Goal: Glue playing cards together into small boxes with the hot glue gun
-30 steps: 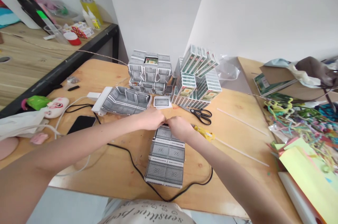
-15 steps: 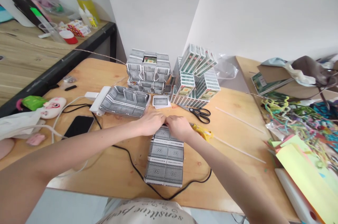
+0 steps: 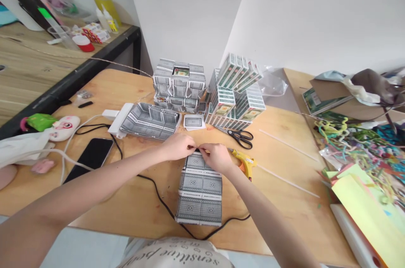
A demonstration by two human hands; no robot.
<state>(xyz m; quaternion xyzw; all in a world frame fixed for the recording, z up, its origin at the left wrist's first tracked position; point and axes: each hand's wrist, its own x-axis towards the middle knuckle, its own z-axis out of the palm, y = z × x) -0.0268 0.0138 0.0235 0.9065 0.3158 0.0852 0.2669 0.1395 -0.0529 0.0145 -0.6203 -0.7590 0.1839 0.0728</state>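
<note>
A long panel of joined grey-backed playing cards (image 3: pixel 200 192) lies on the table in front of me, its short end towards my body. At its far edge, my left hand (image 3: pixel 179 147) has its fingertips pinched together. My right hand (image 3: pixel 217 156) pinches the same edge from the right, fingertips close to the left ones. The exact bit between the fingers is partly hidden. To the right of my right hand lies a yellow glue gun (image 3: pixel 245 162). Beyond my left hand stands an open tray made of cards (image 3: pixel 152 121).
Scissors (image 3: pixel 241 136), loose cards (image 3: pixel 194 122) and stacked card boxes (image 3: pixel 236 103) sit farther back, beside a card-covered box (image 3: pixel 179 82). A phone (image 3: pixel 90 159), white power strip (image 3: pixel 122 120) and black cable (image 3: pixel 158 192) are left. Glue sticks (image 3: pixel 287 180) lie right.
Both hands stay at the panel's far edge, but their fingertips have drawn slightly apart. The right hand has shifted a little, showing more of the glue gun. The view has moved slightly.
</note>
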